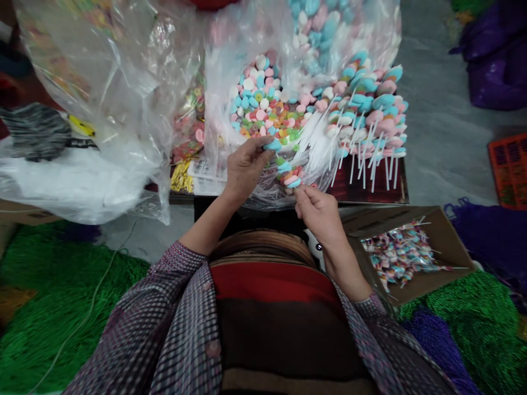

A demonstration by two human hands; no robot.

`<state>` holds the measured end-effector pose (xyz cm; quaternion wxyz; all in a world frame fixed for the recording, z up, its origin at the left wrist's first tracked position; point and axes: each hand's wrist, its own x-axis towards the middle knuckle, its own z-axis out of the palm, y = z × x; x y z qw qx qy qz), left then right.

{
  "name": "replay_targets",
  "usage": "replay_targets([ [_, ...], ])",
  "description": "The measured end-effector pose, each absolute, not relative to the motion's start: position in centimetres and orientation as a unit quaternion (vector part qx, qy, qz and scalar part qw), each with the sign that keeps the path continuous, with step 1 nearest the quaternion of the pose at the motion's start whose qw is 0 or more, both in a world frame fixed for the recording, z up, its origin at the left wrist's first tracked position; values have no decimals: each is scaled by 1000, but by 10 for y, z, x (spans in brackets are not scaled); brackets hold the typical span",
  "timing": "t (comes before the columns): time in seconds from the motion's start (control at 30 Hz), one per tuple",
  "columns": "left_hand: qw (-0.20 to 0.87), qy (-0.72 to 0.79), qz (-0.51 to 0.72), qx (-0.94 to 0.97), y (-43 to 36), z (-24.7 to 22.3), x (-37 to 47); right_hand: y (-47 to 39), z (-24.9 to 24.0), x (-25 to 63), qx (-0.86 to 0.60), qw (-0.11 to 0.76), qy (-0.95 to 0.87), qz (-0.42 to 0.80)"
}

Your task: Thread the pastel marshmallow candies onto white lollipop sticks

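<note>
- Landmark: loose candy pile (pixel 263 104), blue, pink and white discs with small coloured rings, on clear plastic on the dark surface (pixel 360 193).
- Left hand (pixel 246 167): on the wearer's side of the pile, thumb and fingers pinching a blue candy disc (pixel 272 145).
- Right hand (pixel 319 211): nearer the wearer than the pile, slightly right; fingertips pinched on the lower end of a candy skewer (pixel 290 174).
- Skewer: over the pile's near edge, tilted, carrying green, blue, orange and pink pieces. Disc is just beyond its far end — cannot tell whether the stick enters it.
- White sticks (pixel 315 140): bundle, just right of the pile.
- Stacked candy skewers (pixel 366 104): right of the pile past the bundle, many stick ends pointing toward the wearer.
- Gold foil strips (pixel 182 176): left of the pile, toward the wearer.
- Cardboard box (pixel 448 241): right of the pile and nearer the wearer — holds wrapped candy sticks (pixel 405 252).
- Orange crate (pixel 508 170): far right of the pile.
</note>
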<state>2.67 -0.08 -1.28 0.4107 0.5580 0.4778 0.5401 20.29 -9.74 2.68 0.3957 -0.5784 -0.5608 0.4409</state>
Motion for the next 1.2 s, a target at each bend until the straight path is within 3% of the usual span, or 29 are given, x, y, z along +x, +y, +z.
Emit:
replay_targets([
  [0.5,462,431,528,568,-5,-5,28,-87,14,189,-551,449,-447,543],
  [0.83,382,457,560,576,-1,-7,21,-79,3,185,-607,469,-501,401],
  [1.0,287,459,529,654,-6,1,19,-82,4,181,-556,451,-397,574],
  [1.1,315,455,529,643,-7,0,22,-81,3,178,-518,446,-324,654],
  [1.2,373,445,551,599,-7,-6,23,-80,3,178,-512,449,-340,648],
])
